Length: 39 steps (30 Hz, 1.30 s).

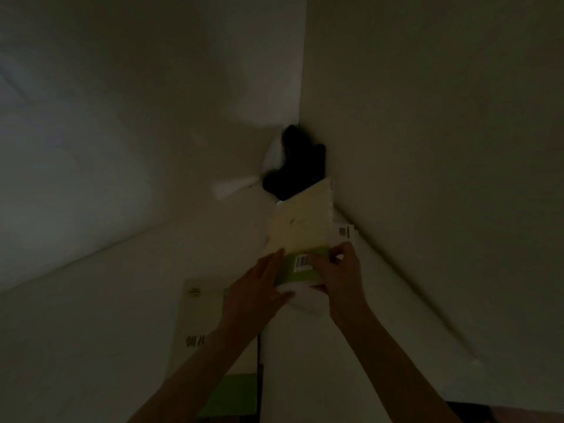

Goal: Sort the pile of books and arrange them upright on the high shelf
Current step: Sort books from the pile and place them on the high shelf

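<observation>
- Reaching up into a dim white corner, both hands meet on a pale yellow book (300, 227) with a green band and a barcode at its near end.
- The left hand (254, 293) lies with fairly straight fingers along the book's left edge and lower cover, pressing against it rather than wrapping it.
- The right hand (340, 270) grips the book's right near corner, fingers curled over the green band just beside the barcode.
- That book stands on the high shelf (381, 285), close against the right wall; whether it is fully upright or leaning cannot be told in this light.
- Just behind it on the right, the white edge of a second book (343, 231) with a small barcode shows between the yellow book and the wall.
- A black, lumpy object (294, 166) sits deeper in the corner, beyond the yellow book's far end; what it is cannot be made out.
- A small white strip (235, 186) lies to the left of the black object.
- Lower left, under the left forearm, a third book (201, 319) lies flat, cream-coloured with dark printed characters and a green band at its near end.
- Something white (308, 300) shows beneath the two hands, too blurred to identify.
</observation>
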Tool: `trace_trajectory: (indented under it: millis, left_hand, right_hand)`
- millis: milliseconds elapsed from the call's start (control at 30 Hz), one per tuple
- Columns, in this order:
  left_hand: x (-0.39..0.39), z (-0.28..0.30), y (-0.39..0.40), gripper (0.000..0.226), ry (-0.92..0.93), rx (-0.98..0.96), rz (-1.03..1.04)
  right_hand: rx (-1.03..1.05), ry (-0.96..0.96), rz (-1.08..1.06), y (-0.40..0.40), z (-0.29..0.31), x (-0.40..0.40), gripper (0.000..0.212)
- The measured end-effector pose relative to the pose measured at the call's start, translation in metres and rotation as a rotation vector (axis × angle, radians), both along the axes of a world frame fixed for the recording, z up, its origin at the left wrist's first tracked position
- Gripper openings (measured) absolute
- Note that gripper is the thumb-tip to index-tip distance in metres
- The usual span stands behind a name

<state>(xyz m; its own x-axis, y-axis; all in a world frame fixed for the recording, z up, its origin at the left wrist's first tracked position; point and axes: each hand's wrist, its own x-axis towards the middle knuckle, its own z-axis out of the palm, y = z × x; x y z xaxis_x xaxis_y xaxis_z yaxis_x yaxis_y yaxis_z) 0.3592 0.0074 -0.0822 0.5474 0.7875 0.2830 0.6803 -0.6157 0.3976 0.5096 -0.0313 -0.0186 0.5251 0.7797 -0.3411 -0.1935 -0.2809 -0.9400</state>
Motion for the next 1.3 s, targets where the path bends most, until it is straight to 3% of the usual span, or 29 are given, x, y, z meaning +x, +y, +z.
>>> trace_trajectory:
  millis: [67,100,167,233,267,333,400,467,533,667,733,833,867,933,1000,1100,1200,1300]
  left_hand:
    - [-0.005,0.004,-0.007,0.069,-0.113,0.001,0.070]
    - [-0.012,0.011,-0.011,0.059,-0.274,-0.081,0.153]
    - [-0.030,0.021,-0.016,0.036,-0.672,-0.401,0.370]
    - [-0.050,0.024,-0.024,0.030,-1.061,-0.731,0.461]
    - [-0.060,0.020,-0.028,0.030,-1.219,-0.854,0.507]
    - [-0.080,0.010,-0.040,0.033,-1.498,-1.015,0.579]
    - [-0.094,-0.005,-0.057,0.042,-1.622,-1.104,0.621]
    - [-0.106,-0.015,-0.077,0.043,-1.614,-1.223,0.640]
    - [-0.123,-0.018,-0.097,0.045,-1.455,-1.397,0.630]
    - [-0.195,-0.011,-0.113,0.024,-0.451,-1.723,0.427]
    - [-0.222,-0.022,-0.097,0.029,-0.231,-1.563,0.582]
    - [-0.222,-0.038,-0.069,0.034,-0.238,-0.989,0.911]
    - [-0.210,-0.040,-0.061,0.050,-0.272,-0.955,0.900]
    - [-0.183,-0.041,-0.051,0.077,-0.336,-1.098,0.840]
    - [-0.161,-0.048,-0.043,0.085,-0.395,-1.179,0.827]
    - [-0.154,-0.055,-0.029,0.103,-0.367,-1.216,0.853]
    - [-0.162,-0.062,-0.012,0.103,-0.536,-1.388,0.864]
    - [-0.167,-0.062,-0.012,0.112,-0.557,-1.502,0.746]
  right_hand:
    - [0.073,0.048,0.085,-0.003,0.004,-0.020,0.020]
    - [0.117,0.116,0.124,-0.002,0.003,-0.027,0.015]
    - [0.127,0.059,0.155,0.000,-0.003,-0.035,0.013]
    - [0.019,-0.109,0.086,0.002,-0.023,-0.042,0.020]
    - [-0.044,-0.091,0.060,0.002,-0.032,-0.046,0.028]
    - [-0.174,0.231,0.167,-0.001,-0.042,-0.062,0.039]
    - [-0.170,0.631,0.294,-0.004,-0.046,-0.083,0.034]
    - [-0.073,0.692,0.260,-0.006,-0.057,-0.102,0.032]
    - [-0.033,0.569,0.191,-0.014,-0.071,-0.111,0.048]
    - [-0.124,0.422,0.237,-0.041,-0.094,-0.095,0.056]
    - [-0.205,0.302,0.291,-0.051,-0.101,-0.093,0.056]
    - [-0.262,0.155,0.317,-0.057,-0.114,-0.110,0.057]
    - [-0.266,0.071,0.324,-0.058,-0.118,-0.118,0.057]
    - [-0.347,-0.222,0.343,-0.057,-0.123,-0.131,0.059]
    - [-0.526,-0.457,0.326,-0.058,-0.122,-0.142,0.062]
    - [-0.615,-0.314,0.211,-0.060,-0.116,-0.161,0.073]
    - [-0.632,-0.134,0.050,-0.054,-0.122,-0.162,0.089]
    - [-0.612,0.056,-0.068,-0.048,-0.132,-0.155,0.128]
